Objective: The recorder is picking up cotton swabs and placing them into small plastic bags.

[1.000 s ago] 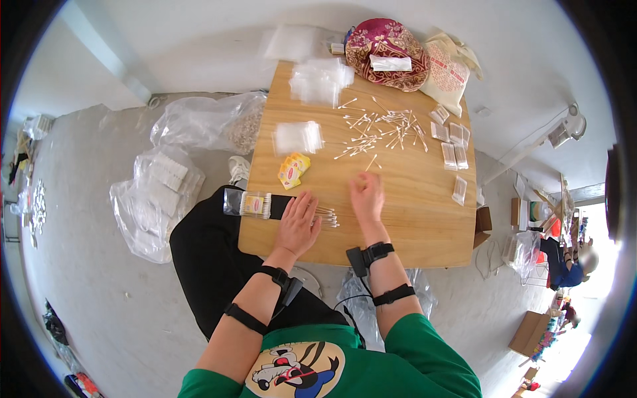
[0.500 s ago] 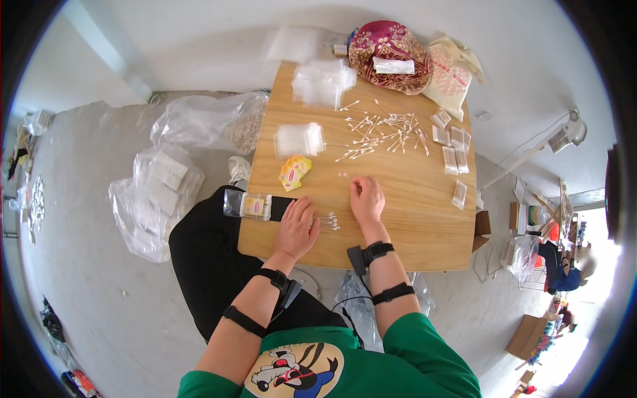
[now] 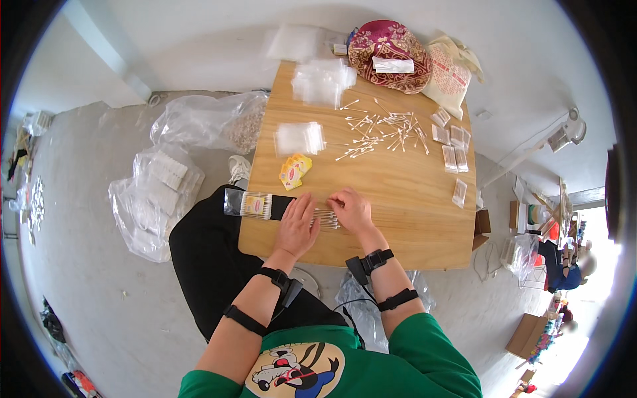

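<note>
My left hand (image 3: 297, 224) lies palm down near the table's front edge, fingers stretched out over a row of cotton swabs (image 3: 327, 219). The white swab tips stick out past its right side. Close by, my right hand (image 3: 352, 209) has its fingers pinched together at the upper end of these tips; what it holds, if anything, is too small to make out. Left of my left hand, a clear packet of cotton swabs (image 3: 256, 205) with a yellow and white label lies beside a black flat piece (image 3: 281, 207). Yellow printed cards (image 3: 294, 171) sit beyond it.
Loose cotton swabs (image 3: 391, 131) are scattered on the wooden table (image 3: 398, 219). Clear bags (image 3: 300, 139) lie at the left, small filled packs (image 3: 456, 159) at the right. A patterned maroon cushion-like bundle (image 3: 388, 50) and a cloth bag (image 3: 454, 83) stand at the back.
My right hand has moved left and slightly nearer me, from the bare tabletop to the swab tips. My left hand has stayed nearly still over the swabs.
</note>
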A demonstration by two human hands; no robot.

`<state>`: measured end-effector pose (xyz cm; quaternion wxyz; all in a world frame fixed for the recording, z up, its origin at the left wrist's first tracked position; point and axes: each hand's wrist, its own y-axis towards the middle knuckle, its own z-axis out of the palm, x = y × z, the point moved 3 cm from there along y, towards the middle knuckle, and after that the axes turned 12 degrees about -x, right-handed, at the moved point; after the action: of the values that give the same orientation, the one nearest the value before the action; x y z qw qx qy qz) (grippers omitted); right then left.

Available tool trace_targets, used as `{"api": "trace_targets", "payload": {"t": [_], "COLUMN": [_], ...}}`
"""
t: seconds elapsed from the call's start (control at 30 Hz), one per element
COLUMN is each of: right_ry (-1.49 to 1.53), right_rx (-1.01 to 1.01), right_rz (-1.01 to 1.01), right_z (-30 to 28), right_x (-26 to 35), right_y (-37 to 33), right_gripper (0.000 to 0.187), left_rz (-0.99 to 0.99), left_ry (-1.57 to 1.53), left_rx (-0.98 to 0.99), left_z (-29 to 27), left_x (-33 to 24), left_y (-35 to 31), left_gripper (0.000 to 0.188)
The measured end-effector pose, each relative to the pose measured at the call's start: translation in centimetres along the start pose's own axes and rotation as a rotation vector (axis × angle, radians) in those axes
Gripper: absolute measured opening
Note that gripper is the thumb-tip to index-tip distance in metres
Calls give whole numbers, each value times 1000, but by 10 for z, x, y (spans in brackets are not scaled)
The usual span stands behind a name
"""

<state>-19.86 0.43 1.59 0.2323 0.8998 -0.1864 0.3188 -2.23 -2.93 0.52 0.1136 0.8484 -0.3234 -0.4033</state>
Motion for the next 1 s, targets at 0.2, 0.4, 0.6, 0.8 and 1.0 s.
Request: {"api": "trace_targets", "payload": {"t": [0.2,0.4,0.6,0.8,1.0], "right_ry": [-195,-328,-316,-118,-127], "right_rx": [-294,-304,-296,-129,-266], "right_rz": [118,96,64,-46,49], "right_z": [-18,-13,-12,-1,-7], "right_x": [-44,-54,-59,-10,-13], "right_y": [33,78,63,5,30], "right_gripper": [18,23,8,5,10], "left_rz": [62,71,68,-20,48], "left_ry": [109,134,75,30,98], "left_rx": [113,122,95,107,95], "left_z": [0,-1,-1,-2,-2], "left_x": [-15,-11,-14,-6,-16], "left_y": [7,6,6,3,8], "left_gripper": [49,42,34,41,48]}}
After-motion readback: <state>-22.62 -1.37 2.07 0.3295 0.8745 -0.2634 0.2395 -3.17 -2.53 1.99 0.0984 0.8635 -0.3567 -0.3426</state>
